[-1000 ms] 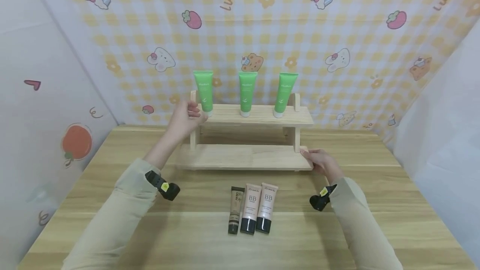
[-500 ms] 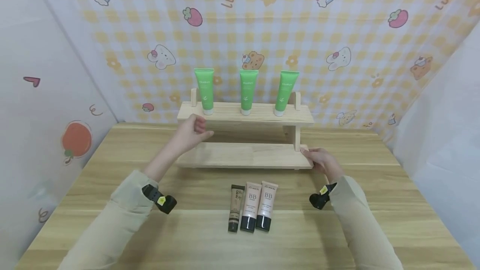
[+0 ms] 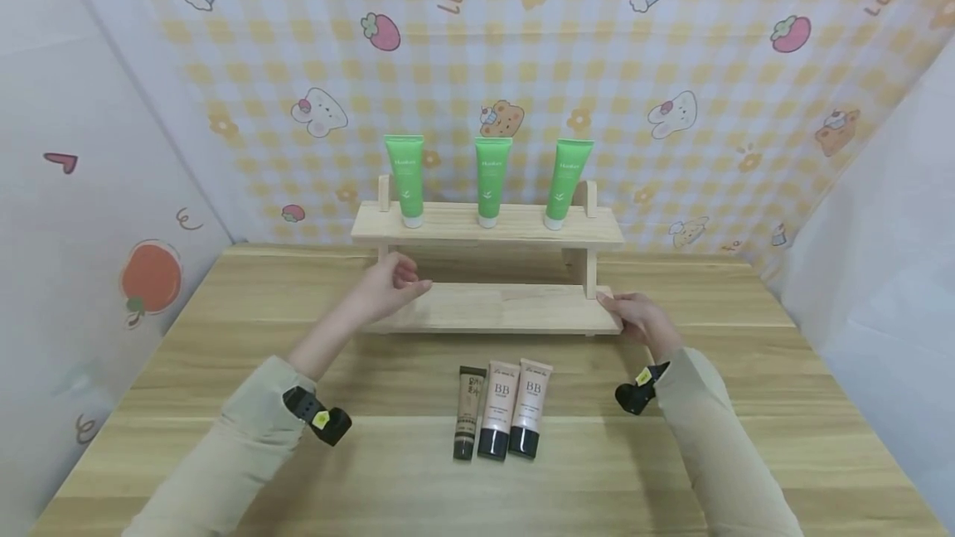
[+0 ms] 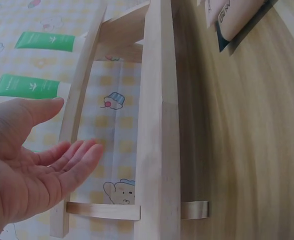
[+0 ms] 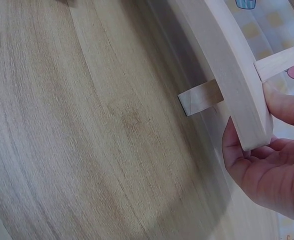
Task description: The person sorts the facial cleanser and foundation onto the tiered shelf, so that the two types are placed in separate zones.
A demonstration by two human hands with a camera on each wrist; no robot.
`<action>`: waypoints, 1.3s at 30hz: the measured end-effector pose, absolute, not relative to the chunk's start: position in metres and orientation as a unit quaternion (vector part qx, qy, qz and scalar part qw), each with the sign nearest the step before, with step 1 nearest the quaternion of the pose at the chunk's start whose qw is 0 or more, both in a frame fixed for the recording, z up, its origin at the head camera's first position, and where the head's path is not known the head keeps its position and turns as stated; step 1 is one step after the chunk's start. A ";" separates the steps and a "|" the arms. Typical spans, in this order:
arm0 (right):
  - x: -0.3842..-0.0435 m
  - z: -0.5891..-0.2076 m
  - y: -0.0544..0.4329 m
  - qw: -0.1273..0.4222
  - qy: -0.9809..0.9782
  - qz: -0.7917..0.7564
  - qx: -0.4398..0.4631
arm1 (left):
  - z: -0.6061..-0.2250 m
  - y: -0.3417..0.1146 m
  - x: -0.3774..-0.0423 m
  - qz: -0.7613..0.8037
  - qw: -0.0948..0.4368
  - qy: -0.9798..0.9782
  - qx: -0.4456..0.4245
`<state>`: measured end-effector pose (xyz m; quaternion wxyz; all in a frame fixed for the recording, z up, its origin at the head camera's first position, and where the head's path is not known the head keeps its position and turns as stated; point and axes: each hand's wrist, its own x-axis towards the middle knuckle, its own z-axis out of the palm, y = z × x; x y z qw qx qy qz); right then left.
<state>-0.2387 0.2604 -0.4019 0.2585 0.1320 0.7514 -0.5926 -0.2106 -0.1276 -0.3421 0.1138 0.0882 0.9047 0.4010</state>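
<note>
A two-tier wooden shelf (image 3: 485, 307) stands on the table. Three green squeeze tubes (image 3: 488, 182) stand caps down along its upper board (image 3: 448, 226). My right hand (image 3: 637, 319) grips the right end of the lower board; in the right wrist view the thumb lies on top and the fingers (image 5: 234, 150) curl beneath. My left hand (image 3: 384, 288) hovers in front of the shelf's left side, holding nothing, its fingers loosely bent in the left wrist view. Two pink BB cream tubes (image 3: 500, 410) and a brown tube (image 3: 468, 413) lie side by side in front of the shelf.
The wood-grain table (image 3: 388, 471) runs out to both sides of the shelf. Behind it hangs a yellow checked cloth (image 3: 567, 65) with cartoon prints. White cloth walls (image 3: 75, 106) close off the left and right sides.
My left hand has come away from the leftmost green tube and dropped from the upper board to the level of the lower one. My right hand keeps its grip on the shelf.
</note>
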 end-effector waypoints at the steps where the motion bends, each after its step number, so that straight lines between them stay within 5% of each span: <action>1: -0.239 -0.402 0.261 0.258 0.751 -0.594 0.132 | -0.344 -0.127 -0.210 0.396 0.118 0.906 0.090; 39: -0.238 -0.402 0.261 0.269 0.762 -0.573 0.137 | -0.389 -0.085 -0.168 0.332 0.246 0.906 0.096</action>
